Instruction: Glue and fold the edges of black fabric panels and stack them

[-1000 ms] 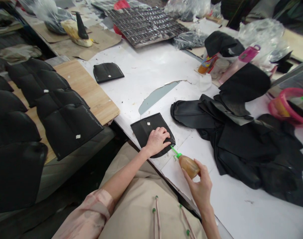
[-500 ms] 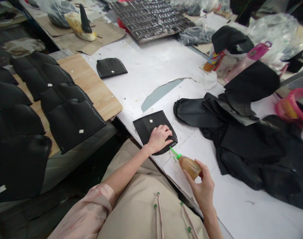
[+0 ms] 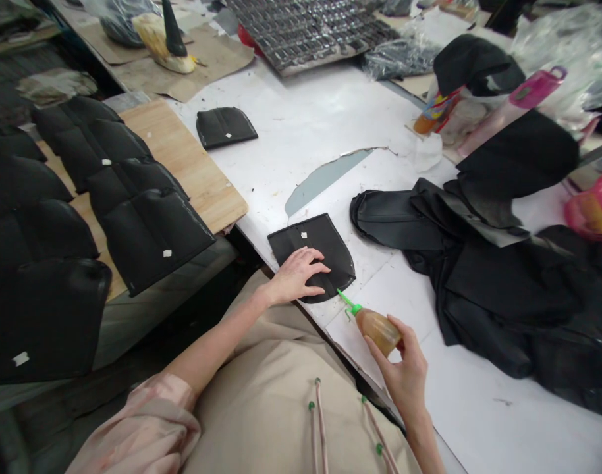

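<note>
A black flat piece (image 3: 325,243) with a small white tag lies at the near edge of the white table (image 3: 271,164). On its lower left part rests my left hand (image 3: 298,275), fingers spread and holding nothing. My right hand (image 3: 404,355) is wrapped round a squeeze bottle (image 3: 378,329) of brownish liquid. The bottle's green nozzle (image 3: 347,300) points up and left, its tip at the piece's lower right edge.
Several black pieces (image 3: 157,230) overlap on a wooden board (image 3: 197,178) at the left. Another black piece (image 3: 226,126) lies farther back. Black fabric (image 3: 508,296) is heaped at the right, near a pink bottle (image 3: 513,108) and a pink container (image 3: 595,207).
My left hand has slid left across the black piece, away from its right edge, and its fingers have spread. The right hand still holds the bottle in nearly the same place.
</note>
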`<state>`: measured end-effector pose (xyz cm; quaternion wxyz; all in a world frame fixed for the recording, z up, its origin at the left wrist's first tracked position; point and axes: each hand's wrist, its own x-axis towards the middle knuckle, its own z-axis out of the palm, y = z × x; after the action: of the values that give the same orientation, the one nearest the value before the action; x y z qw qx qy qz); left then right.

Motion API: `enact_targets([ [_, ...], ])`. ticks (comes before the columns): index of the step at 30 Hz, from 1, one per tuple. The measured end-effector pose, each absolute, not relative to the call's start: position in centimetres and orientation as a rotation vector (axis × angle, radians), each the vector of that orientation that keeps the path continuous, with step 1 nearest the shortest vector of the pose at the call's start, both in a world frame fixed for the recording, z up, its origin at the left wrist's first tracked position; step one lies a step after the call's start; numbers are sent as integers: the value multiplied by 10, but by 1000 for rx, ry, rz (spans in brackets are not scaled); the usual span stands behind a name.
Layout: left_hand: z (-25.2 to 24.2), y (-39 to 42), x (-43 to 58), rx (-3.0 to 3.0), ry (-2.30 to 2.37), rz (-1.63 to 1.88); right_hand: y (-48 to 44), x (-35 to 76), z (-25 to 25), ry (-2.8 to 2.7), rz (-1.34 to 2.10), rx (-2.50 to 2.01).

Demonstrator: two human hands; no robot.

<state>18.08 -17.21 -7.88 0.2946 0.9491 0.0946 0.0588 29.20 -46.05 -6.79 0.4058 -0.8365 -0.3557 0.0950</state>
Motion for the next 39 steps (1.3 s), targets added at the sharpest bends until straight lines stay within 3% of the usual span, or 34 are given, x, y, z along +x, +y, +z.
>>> enact_targets([
  [39, -96, -182, 189, 2510, 326, 300, -441, 272, -48, -1121, 321, -2084],
])
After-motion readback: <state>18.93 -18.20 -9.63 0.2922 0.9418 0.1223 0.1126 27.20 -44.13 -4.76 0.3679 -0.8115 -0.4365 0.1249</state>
